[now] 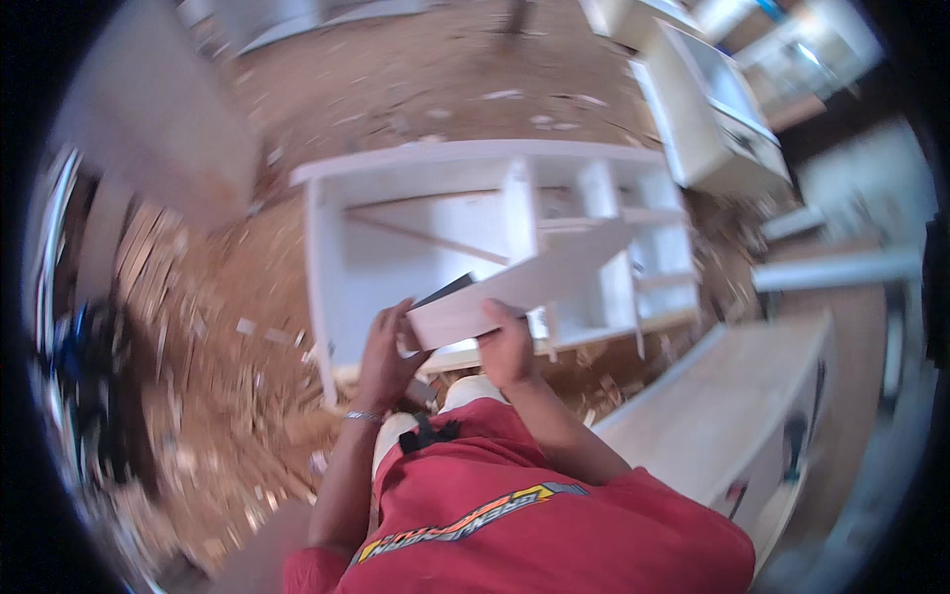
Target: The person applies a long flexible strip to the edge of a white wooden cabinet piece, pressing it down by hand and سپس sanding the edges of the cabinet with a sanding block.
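Note:
A long pale board (554, 267) is held at a slant over a white cabinet frame (426, 158) that lies on the ground, its compartments facing up. My left hand (388, 351) grips the board's left end, fingers curled round it. My right hand (505, 346) holds the board farther right, thumb on its face. A dark strip (445, 289) shows just behind the board near my left hand; I cannot tell whether it is a separate piece. A loose thin strip (416, 232) lies diagonally inside the cabinet's large left compartment.
A large panel (168, 119) stands at upper left. Pale cabinets (708, 158) stand at upper right. A long wooden box (712, 396) is beside me on the right. Wood offcuts (148, 247) litter the dirt ground (386, 69). Dark, blurred objects (109, 386) sit at the far left.

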Motion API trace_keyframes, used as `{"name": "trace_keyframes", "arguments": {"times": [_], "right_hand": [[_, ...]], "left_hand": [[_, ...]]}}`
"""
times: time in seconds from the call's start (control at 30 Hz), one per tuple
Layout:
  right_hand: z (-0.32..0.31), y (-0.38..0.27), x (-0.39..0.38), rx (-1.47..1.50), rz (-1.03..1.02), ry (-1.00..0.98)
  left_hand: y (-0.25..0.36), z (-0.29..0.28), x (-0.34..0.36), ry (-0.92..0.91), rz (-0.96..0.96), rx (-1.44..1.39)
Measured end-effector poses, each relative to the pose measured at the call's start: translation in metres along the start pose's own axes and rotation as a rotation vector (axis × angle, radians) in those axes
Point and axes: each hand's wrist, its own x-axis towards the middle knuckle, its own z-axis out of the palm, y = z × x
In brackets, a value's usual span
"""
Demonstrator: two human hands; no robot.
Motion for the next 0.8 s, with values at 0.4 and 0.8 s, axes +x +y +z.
{"name": "trace_keyframes", "arguments": {"times": [0.4, 0.8], "right_hand": [[0.067, -0.015, -0.128, -0.562, -0.753, 0.034], [0.050, 0.061, -0.189, -0.639, -0.593, 0.259]], "left_hand": [[0.079, -0.133, 0.069, 0.128, 0.503, -0.202], [-0.133, -0.178, 0.011, -0.077, 0.205, 0.154]]}}
